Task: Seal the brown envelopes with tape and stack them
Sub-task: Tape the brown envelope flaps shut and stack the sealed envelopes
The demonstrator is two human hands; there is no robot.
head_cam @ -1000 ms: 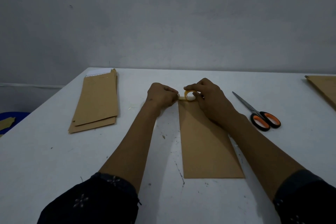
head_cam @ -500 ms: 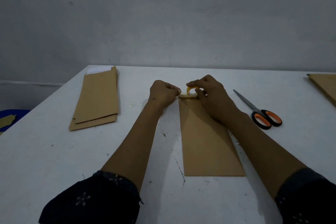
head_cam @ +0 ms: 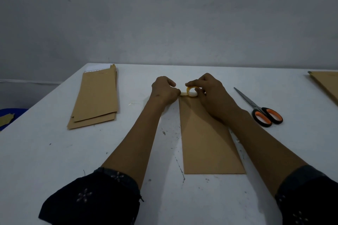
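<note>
envelope: long brown paper envelope (head_cam: 206, 133) flat on white worktop (head_cam: 45, 151).
left hand (head_cam: 164, 90): fingers pinch tape end at envelope's far left corner.
right hand (head_cam: 212, 93): fingers grip small yellow tape roll (head_cam: 192, 92), now slightly further right; strip lengthening, seal unfinished.

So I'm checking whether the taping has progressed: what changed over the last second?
Very little. The right hand keeps gripping the tape roll at the envelope's far end, and the left hand keeps pinching the tape's free end; the roll has edged slightly away from it. The envelope, the stack and the scissors have not moved.
</note>
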